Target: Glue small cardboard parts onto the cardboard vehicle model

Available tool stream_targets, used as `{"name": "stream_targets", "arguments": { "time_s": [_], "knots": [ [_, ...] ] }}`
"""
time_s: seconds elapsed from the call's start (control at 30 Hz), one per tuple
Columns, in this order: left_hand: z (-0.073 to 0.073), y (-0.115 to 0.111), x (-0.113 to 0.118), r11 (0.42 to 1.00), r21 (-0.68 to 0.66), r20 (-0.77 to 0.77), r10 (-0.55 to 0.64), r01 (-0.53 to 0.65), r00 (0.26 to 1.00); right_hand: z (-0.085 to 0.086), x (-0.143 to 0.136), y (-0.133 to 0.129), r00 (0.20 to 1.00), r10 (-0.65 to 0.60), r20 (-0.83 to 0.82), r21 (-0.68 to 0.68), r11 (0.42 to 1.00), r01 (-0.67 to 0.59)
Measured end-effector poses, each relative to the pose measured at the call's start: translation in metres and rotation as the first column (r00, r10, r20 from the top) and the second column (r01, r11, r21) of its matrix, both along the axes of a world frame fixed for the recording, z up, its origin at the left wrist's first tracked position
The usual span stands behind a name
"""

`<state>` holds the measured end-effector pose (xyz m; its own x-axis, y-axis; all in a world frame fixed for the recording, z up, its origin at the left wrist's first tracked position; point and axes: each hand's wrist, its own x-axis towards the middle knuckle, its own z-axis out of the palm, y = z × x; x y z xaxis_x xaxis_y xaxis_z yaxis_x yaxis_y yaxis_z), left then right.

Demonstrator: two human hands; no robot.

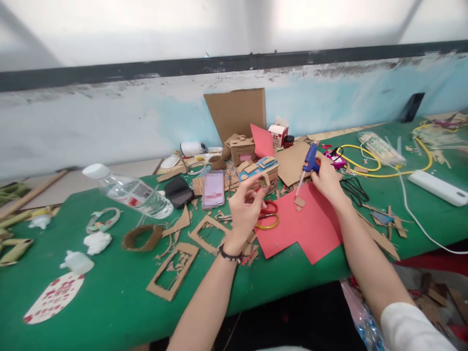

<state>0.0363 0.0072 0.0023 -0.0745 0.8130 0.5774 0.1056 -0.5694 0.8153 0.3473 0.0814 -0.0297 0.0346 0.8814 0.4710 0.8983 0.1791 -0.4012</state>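
Note:
My left hand (246, 204) pinches a small folded piece of cardboard (263, 181) between thumb and fingers, above the scissors (268, 225) with red and yellow handles. In my right hand (325, 178) is a blue glue gun (310, 158), its narrow tip pointing up and a pale glue stick (300, 184) sticking out at its lower end. Beneath it lies red paper (314, 224) with small cardboard scraps (300, 202) on it. A cardboard model with blue patches (272, 170) stands just behind my left hand, partly hidden by it.
Left of my hands are cardboard frames (173, 270), a cardboard ring (142, 237), a phone (213, 189) and a tilted water bottle (127, 191). A yellow cable (387, 174), black cord (354, 191) and white power bank-like block (437, 187) lie right. Cardboard (237, 112) leans on the wall.

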Motion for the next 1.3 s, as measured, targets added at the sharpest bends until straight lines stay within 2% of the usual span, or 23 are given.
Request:
{"name": "stream_targets", "arguments": {
  "time_s": [0.1, 0.2, 0.3, 0.37, 0.4, 0.43, 0.47, 0.53, 0.6, 0.7, 0.8, 0.9, 1.07, 1.2, 1.3],
  "knots": [
    [0.003, 0.002, 0.002, 0.989, -0.112, 0.122, -0.084, 0.098, 0.989, 0.0, -0.003, 0.014, 0.995, -0.064, 0.071, -0.117, 0.991, 0.072],
    [0.004, 0.007, 0.003, 0.958, -0.141, 0.225, -0.213, 0.249, 0.951, 0.004, -0.005, 0.024, 0.987, -0.091, 0.134, -0.202, 0.972, 0.117],
    [0.0, 0.012, 0.002, 0.921, -0.119, 0.255, -0.332, 0.37, 0.908, 0.015, -0.01, 0.022, 0.979, -0.125, 0.158, -0.198, 0.968, 0.156],
    [-0.002, 0.013, 0.003, 0.921, -0.095, 0.262, -0.343, 0.378, 0.902, 0.027, -0.022, 0.014, 0.977, -0.144, 0.159, -0.111, 0.98, 0.163],
    [-0.003, 0.013, 0.003, 0.927, -0.091, 0.265, -0.331, 0.365, 0.906, 0.033, -0.031, 0.008, 0.984, -0.131, 0.122, 0.018, 0.991, 0.129],
    [-0.003, 0.012, 0.004, 0.934, -0.092, 0.264, -0.312, 0.345, 0.913, 0.038, -0.043, 0.001, 0.996, -0.061, 0.06, 0.154, 0.987, 0.051],
    [-0.003, 0.011, 0.005, 0.943, -0.098, 0.258, -0.285, 0.318, 0.923, 0.041, -0.056, -0.007, 0.999, 0.052, -0.017, 0.28, 0.959, -0.045],
    [-0.003, 0.008, 0.006, 0.966, -0.106, 0.229, -0.207, 0.236, 0.951, 0.044, -0.082, -0.024, 0.95, 0.273, -0.149, 0.456, 0.872, -0.179],
    [-0.005, 0.004, 0.007, 0.988, -0.089, 0.181, -0.105, 0.123, 0.978, 0.04, -0.103, -0.041, 0.882, 0.435, -0.183, 0.552, 0.788, -0.273],
    [-0.008, 0.0, 0.008, 1.0, -0.004, 0.067, -0.001, 0.001, 0.998, 0.031, -0.121, -0.059, 0.779, 0.589, -0.213, 0.569, 0.723, -0.391],
    [-0.011, -0.001, 0.009, 0.986, 0.155, -0.063, 0.075, -0.065, 0.995, 0.026, -0.127, -0.068, 0.74, 0.624, -0.252, 0.572, 0.713, -0.406],
    [-0.013, -0.001, 0.009, 0.957, 0.272, -0.156, 0.147, -0.101, 0.977, 0.03, -0.129, -0.071, 0.758, 0.599, -0.258, 0.584, 0.722, -0.371],
    [-0.016, -0.002, 0.009, 0.935, 0.337, -0.257, 0.205, -0.111, 0.944, 0.039, -0.13, -0.074, 0.838, 0.517, -0.173, 0.616, 0.721, -0.318],
    [-0.018, -0.002, 0.01, 0.924, 0.367, -0.269, 0.216, -0.107, 0.939, 0.039, -0.13, -0.076, 0.853, 0.505, -0.132, 0.66, 0.687, -0.304],
    [-0.02, -0.002, 0.01, 0.923, 0.362, -0.268, 0.237, -0.131, 0.934, 0.037, -0.131, -0.077, 0.87, 0.476, -0.128, 0.66, 0.696, -0.284]
  ]
}}
